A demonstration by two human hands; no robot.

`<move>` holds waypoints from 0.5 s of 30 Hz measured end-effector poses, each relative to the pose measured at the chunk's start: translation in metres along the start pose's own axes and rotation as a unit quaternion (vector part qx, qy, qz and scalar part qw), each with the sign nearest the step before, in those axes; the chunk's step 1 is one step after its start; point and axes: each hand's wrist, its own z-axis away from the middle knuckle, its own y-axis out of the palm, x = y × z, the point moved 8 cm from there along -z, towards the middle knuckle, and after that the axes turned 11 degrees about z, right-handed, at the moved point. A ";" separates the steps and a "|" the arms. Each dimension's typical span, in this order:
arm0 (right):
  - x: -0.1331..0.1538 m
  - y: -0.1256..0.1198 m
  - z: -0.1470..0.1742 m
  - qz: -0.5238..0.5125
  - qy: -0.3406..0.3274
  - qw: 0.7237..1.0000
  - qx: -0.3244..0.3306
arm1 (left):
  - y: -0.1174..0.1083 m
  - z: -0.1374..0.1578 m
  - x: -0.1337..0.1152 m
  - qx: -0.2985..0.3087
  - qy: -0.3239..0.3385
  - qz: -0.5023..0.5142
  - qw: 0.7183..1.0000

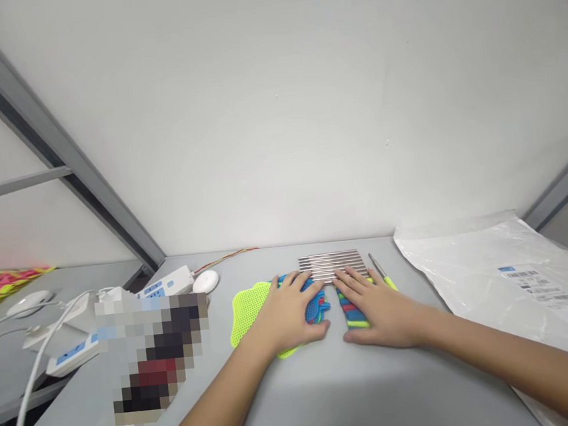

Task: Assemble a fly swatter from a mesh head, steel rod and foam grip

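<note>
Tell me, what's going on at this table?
A person is working bare-handed at a grey table. The left hand is spread over a lime-green perforated sheet and a blue perforated piece. The right hand partly covers some multicoloured strips, its fingertips by a row of thin metal rods. A yellow-handled tool lies just beyond that hand, with a plastic mailing bag farther right.

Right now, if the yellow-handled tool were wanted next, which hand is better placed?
Probably the right hand: it lies close beside the yellow-handled tool, while the left hand is farther off, over the green mesh piece.
</note>
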 end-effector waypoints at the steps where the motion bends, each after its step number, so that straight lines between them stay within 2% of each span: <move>1: -0.001 -0.001 -0.003 0.006 0.001 1.000 -0.003 | -0.001 -0.002 0.003 -0.002 0.003 -0.001 1.000; 9: -0.011 -0.007 -0.024 0.024 -0.010 1.000 -0.007 | -0.006 -0.014 0.021 -0.007 0.011 -0.011 1.000; 15: -0.016 -0.009 -0.030 0.032 -0.014 0.999 -0.013 | -0.007 -0.011 0.025 -0.020 0.006 -0.027 0.999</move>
